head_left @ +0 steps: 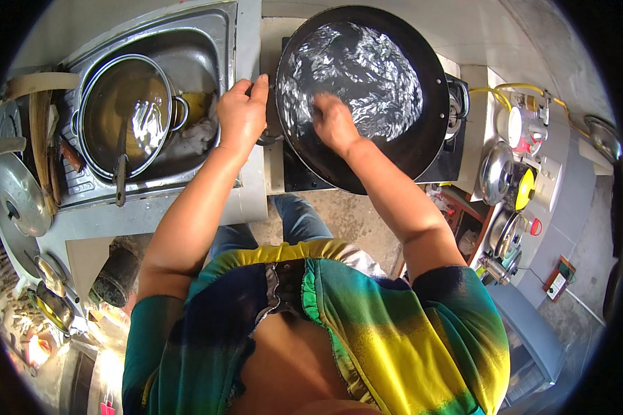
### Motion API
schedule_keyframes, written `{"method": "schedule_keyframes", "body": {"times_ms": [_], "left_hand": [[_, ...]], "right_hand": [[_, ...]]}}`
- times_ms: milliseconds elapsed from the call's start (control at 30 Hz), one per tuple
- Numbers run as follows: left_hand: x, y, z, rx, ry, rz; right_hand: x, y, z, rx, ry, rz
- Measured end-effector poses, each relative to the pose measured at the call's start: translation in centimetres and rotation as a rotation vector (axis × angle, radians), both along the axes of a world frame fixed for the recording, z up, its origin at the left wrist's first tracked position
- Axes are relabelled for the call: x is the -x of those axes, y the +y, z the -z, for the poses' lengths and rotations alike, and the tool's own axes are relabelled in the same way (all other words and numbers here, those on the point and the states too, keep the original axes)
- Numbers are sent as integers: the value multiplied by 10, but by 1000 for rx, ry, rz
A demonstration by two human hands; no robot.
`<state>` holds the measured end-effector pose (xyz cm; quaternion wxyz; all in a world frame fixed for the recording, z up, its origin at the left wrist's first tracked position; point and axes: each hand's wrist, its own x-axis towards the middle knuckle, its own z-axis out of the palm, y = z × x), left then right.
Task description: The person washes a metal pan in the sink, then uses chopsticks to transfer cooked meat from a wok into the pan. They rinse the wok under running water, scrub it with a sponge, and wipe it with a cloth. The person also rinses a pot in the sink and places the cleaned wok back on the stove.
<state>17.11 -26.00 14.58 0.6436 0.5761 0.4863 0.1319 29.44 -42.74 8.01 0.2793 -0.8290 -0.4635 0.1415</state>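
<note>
A large dark wok (431, 104) with rippling water (389, 67) in it stands on a black gas stove (303, 174). My right hand (335, 122) is inside the wok at its left part, fingers curled down at the water and blurred; whether it holds something is hidden. Beside the wok's left rim, near its left handle (270, 139), is my left hand (243, 111), with fingers bent and the thumb raised; its grip on the wok cannot be made out.
At the left, a steel sink (197, 46) holds a two-handled pot (96, 104) of liquid with a ladle (120, 179) in it. A yellow item (192, 106) and a pale cloth (200, 132) lie beside the pot. Pot lids (497, 174) stand on the right; a yellow hose (519, 85) runs behind them.
</note>
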Motion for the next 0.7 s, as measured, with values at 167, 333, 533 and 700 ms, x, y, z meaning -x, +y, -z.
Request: {"method": "schedule_keyframes", "body": {"times_ms": [167,333,533,700], "left_hand": [[1,1,-2,-27,7,35],[2,1,-7,0,21,48],[1,2,-4,-21,31,58],[2,4,3,10,-21,75]], "right_hand": [[-55,57,7,-118,-326,122],[-130,54,8,-21,-498,503],[-170,20,-5,34,-348,882],[-157,64,-1,-173,-403,714]]}}
